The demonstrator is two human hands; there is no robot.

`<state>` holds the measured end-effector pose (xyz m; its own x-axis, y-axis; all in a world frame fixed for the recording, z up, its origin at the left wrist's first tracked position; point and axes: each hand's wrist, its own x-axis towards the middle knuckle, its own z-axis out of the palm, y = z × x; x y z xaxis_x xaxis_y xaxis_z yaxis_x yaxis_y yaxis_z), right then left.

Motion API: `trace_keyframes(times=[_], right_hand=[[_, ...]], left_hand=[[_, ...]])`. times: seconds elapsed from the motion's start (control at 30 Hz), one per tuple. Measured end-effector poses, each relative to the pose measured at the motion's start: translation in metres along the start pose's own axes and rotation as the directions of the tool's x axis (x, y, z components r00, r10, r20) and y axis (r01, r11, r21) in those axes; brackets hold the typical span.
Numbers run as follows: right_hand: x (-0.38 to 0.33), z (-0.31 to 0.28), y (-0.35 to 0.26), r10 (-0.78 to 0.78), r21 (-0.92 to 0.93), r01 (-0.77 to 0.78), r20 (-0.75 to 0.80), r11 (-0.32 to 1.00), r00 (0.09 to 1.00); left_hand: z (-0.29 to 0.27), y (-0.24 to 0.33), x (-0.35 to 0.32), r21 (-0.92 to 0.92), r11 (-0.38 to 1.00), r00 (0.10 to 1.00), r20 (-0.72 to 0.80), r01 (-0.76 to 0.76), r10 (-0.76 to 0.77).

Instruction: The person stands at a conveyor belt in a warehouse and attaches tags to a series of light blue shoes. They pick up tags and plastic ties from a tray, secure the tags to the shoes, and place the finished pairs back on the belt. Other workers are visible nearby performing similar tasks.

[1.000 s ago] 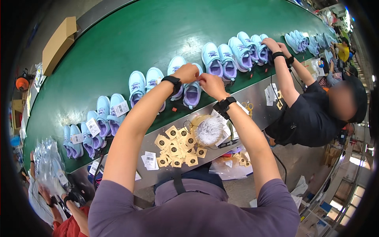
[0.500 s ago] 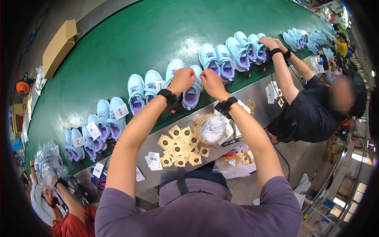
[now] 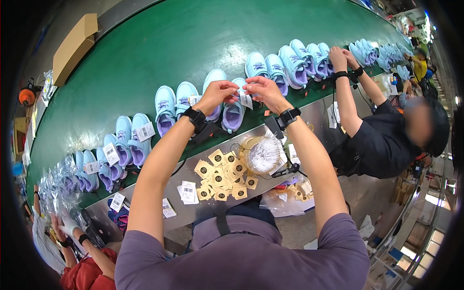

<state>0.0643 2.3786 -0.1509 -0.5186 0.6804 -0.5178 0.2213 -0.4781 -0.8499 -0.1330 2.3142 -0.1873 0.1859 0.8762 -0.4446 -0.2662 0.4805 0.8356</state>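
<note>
A wide green conveyor belt (image 3: pixel 145 53) runs from near left to far right, with pairs of pale blue and purple children's shoes (image 3: pixel 169 104) lined along its near edge. Nearer, a grey metal ledge (image 3: pixel 241 193) carries tan square cardboard tags (image 3: pixel 220 174) and a clear bundle of plastic ties (image 3: pixel 263 154). Above one shoe (image 3: pixel 232 108), the left hand (image 3: pixel 220 94) and right hand (image 3: pixel 263 92) both pinch a small white paper tag (image 3: pixel 245 99) between fingertips.

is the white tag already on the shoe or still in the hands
In the hands: both pinch the white tag above the light blue shoe.
</note>
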Motion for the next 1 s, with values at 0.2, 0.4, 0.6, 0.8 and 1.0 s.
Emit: trace_keyframes(times=[0.2,0.4,0.6,0.8,1.0], right_hand=[[0.009,0.002,0.008,-0.004,-0.026,0.006,0.069,1.0,0.998],[0.009,0.001,0.004,0.032,-0.074,-0.023,0.121,0.997,0.992],[0.012,0.001,0.009,-0.012,-0.119,0.025,0.112,0.993,0.994],[0.013,-0.001,0.006,-0.011,-0.122,0.027,0.127,0.992,0.992],[0.011,-0.007,0.001,0.032,-0.062,-0.024,0.121,0.998,0.992]], left_hand=[[0.009,-0.004,0.003,-0.069,0.997,1.0,0.006,-0.023,0.023],[0.009,-0.008,0.005,-0.078,0.997,0.999,-0.029,-0.014,0.012],[0.009,-0.008,0.005,-0.015,1.0,0.999,-0.043,-0.018,0.017],[0.011,-0.001,0.006,0.039,0.999,0.998,-0.061,-0.015,0.017],[0.016,0.001,0.011,0.017,1.0,0.998,-0.058,-0.025,0.026]])
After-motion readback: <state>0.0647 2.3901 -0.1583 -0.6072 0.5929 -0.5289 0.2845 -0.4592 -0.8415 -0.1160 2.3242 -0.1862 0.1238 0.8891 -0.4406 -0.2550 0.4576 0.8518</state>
